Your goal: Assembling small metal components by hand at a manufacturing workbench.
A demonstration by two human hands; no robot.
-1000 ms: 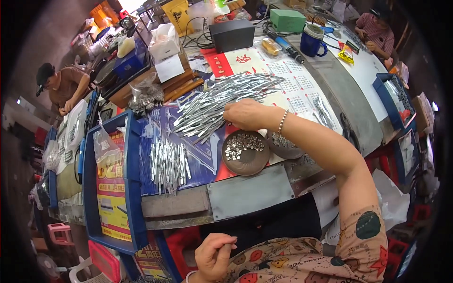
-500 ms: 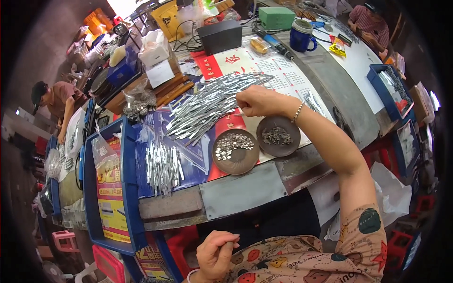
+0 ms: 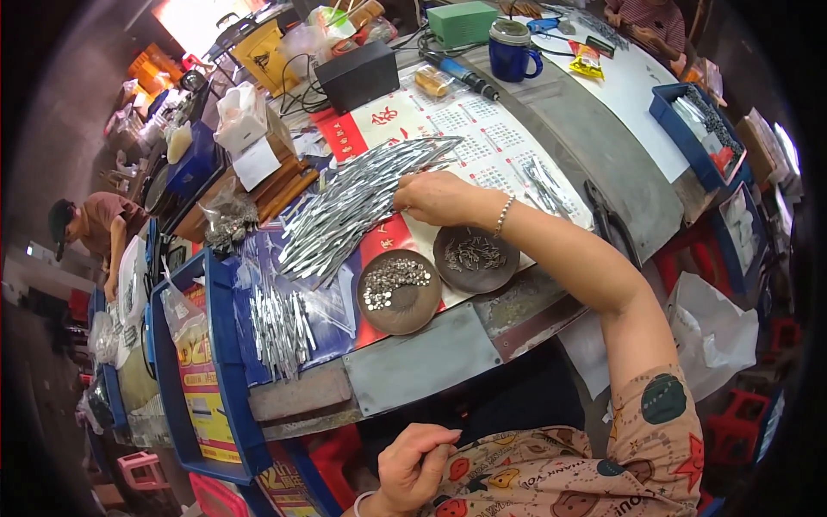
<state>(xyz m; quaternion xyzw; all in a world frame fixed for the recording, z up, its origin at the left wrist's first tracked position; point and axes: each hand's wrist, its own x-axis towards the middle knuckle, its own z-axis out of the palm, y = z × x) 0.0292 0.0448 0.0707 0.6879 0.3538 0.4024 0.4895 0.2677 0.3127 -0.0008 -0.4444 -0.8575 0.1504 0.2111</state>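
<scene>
Silver strips (image 3: 345, 207), some hidden, co-worker (image 3: 650, 33) cropped

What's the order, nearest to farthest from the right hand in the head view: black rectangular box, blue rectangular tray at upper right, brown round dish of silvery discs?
1. Brown round dish: below, slightly left.
2. Black rectangular box: upper left.
3. Blue rectangular tray: off right.

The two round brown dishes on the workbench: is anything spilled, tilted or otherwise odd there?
Nothing stands out. The left brown dish holds shiny discs, the right brown dish small dark pieces; both look level, and no spill shows around them.
</scene>
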